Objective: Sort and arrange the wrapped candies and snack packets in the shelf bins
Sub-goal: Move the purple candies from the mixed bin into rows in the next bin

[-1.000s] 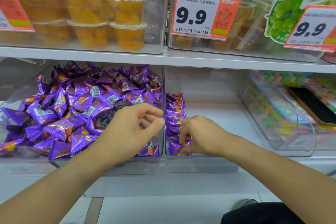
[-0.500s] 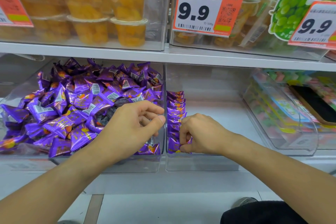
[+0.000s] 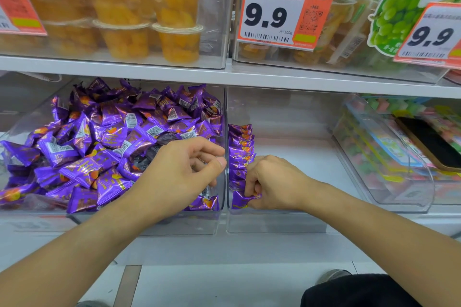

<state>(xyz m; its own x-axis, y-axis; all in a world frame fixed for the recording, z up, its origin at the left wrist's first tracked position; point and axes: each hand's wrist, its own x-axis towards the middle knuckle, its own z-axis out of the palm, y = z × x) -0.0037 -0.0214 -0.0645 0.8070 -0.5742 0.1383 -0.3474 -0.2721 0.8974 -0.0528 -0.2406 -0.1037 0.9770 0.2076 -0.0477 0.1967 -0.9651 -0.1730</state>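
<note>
Little moved since before: right hand [image 3: 270, 182] still curled, fingers pinching front candy [image 3: 243, 199] of the row in the middle bin [image 3: 274, 222]. Left hand [image 3: 184, 172] half-curled over purple pile [image 3: 99, 147]; grip unclear.

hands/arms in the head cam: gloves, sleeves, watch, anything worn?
Nothing worn. Both hands, left hand and right hand, are bare: no gloves, rings or tape visible. Both forearms are bare to the frame edge, with no sleeve, watch or wristband in view. Nails look short and unpainted on the left thumb.

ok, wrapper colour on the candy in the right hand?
Purple with an orange spot, on the candy pinched by the right hand; head view.
</note>
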